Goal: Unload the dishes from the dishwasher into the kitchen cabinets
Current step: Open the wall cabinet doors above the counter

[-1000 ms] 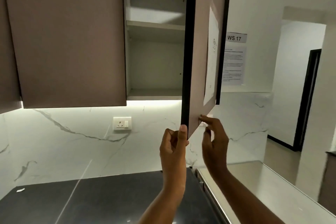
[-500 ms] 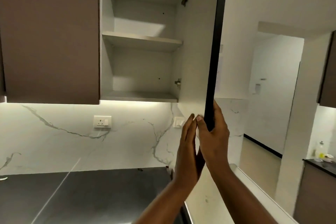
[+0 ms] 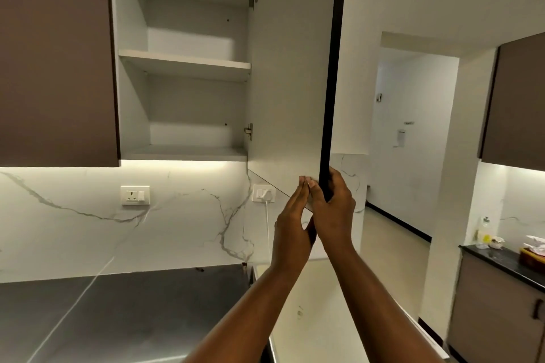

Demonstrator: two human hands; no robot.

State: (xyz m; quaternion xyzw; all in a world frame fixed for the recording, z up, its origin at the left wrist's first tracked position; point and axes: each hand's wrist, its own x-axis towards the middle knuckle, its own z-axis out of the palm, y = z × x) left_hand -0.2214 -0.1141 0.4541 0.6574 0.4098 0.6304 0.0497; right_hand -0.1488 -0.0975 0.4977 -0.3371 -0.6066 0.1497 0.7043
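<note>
- Dishes are not visible anywhere in the head view, and the dishwasher is also outside the picture, so you cannot tell from here where they wait.
- Head view: the cabinet stands open, its two shelves carry nothing, and the cabinet door is swung out toward you, almost edge-on.
- Your right hand is closed around the lower corner of the door, thumb on the pale inner face, other fingers wrapped over the dark edge.
- Your left hand is flat with straight fingers held together, lying against the inner face just beside the right hand; it grips nothing.
- Risk, as I judge it: the door edge hangs at head height, near your face. If you release it and bend down toward the dishwasher, you may hit it when you rise again.
- A door that is not fully open can swing back and block the shelves when you return with both hands full.
- The plug and white cable sit on the wall below the door; a careless lowered hand could catch it.
- The counter below is bare steel; a wet dish put down there in a hurry could slide.
</note>
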